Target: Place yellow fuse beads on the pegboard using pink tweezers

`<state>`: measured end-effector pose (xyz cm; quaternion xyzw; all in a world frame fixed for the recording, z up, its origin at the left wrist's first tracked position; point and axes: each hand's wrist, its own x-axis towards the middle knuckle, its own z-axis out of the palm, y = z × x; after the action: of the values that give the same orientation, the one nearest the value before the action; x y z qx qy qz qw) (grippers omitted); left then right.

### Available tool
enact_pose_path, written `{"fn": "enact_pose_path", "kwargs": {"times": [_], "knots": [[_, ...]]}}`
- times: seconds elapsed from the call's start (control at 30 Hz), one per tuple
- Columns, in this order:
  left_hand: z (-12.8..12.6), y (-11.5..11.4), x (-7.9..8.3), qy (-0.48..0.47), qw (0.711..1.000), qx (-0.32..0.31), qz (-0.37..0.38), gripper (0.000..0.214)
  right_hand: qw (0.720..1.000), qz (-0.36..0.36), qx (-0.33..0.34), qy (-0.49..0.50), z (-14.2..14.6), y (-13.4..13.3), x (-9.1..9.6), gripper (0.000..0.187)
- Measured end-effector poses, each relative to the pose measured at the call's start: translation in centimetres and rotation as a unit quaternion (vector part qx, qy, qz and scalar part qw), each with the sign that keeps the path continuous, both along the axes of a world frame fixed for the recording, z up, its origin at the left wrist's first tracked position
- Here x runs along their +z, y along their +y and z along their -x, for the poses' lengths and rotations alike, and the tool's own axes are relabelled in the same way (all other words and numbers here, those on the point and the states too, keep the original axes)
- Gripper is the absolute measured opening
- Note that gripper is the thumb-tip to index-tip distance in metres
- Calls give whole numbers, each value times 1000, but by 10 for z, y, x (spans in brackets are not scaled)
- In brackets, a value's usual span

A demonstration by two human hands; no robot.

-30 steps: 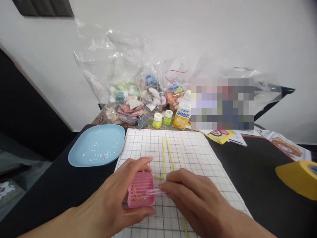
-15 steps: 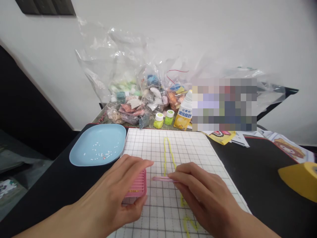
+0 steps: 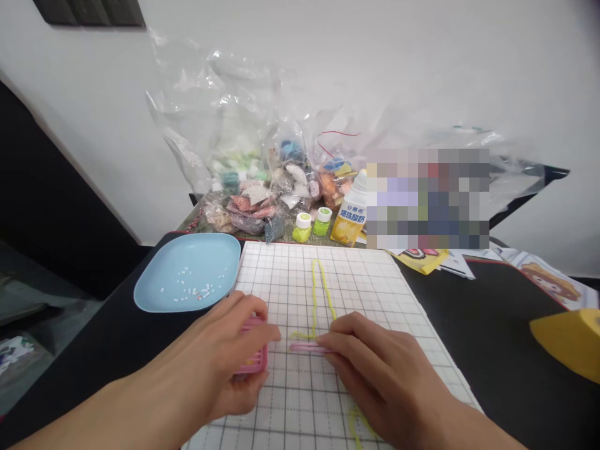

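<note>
My left hand [image 3: 234, 356] is closed around a small pink ridged bead tray [image 3: 255, 356], its fingers over the top and thumb beneath; bits of yellow show in its grooves. My right hand [image 3: 375, 369] pinches slim pink tweezers [image 3: 307, 347], whose tip points left, low over a white gridded board [image 3: 276, 275]. On this board, a thin yellow-green line of beads [image 3: 314, 294] forms a tall narrow peak, with a short row running left from its foot beside the tweezers. More of the yellow-green line [image 3: 359, 425] shows below my right hand, which covers part of it.
At the left, a light blue plate [image 3: 187, 250] holds scattered small white beads. Two lidded jars [image 3: 302, 230], a drink carton [image 3: 349, 215] and bags of beads [image 3: 253, 206] stand behind the board. A yellow object [image 3: 569, 340] lies at the right on the black tabletop [image 3: 450, 300].
My left hand has drawn the pink tray slightly left and tilted it. The tweezers have come slightly nearer to me, and a short yellow-green row now shows left of the peak's foot.
</note>
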<state>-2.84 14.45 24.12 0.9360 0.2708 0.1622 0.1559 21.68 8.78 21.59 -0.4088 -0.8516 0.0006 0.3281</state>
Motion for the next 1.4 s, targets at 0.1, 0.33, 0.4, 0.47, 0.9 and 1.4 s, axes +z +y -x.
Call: {"fn": "enact_pose_path", "kwargs": {"times": [0.1,0.33,0.4,0.47,0.9,1.4], "knots": [[0,0,-5,-27,999,-7,-18,28,1000,-3,-1,-5,0,0,0,17],[-5,2,-15,-54,997,-6,-50,25,1000,-14,-20,5,-1,1,-3,16],[-7,3,-17,-56,997,-4,-57,25,1000,-14,-22,5,-1,1,-4,16],[-7,3,-18,-51,996,-1,-69,27,1000,-14,-22,3,-1,1,-4,17],[-6,1,-16,-23,998,-11,-57,32,1000,-9,-19,-18,-1,0,-6,21],[-10,-2,1,31,999,0,-39,29,999,-21,-33,-2,-1,1,-5,17]]}}
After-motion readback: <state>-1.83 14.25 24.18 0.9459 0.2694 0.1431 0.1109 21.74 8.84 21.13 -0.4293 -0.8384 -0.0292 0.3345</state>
